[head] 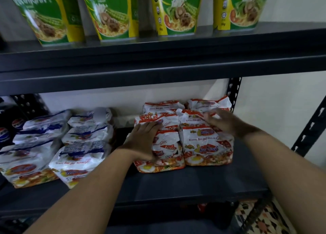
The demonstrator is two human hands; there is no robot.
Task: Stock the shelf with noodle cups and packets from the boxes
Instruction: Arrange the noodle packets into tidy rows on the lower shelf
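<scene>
Two stacks of red-and-white noodle packets (206, 145) stand at the right of the dark middle shelf (185, 184). My left hand (141, 142) lies flat against the left side of the left red stack, fingers straight. Over the top of the right red stack my right hand (222, 121) rests with straight, spread fingers. To the left are stacks of blue-and-white noodle packets (82, 145). Several green and yellow vegetarian noodle cups (176, 11) stand in a row on the upper shelf (158, 60).
A perforated dark upright (233, 92) and a diagonal brace (310, 126) frame the shelf's right end. Dark cans with a round logo (5, 133) sit at the far left. A patterned floor (264, 219) shows at the lower right, below the shelf.
</scene>
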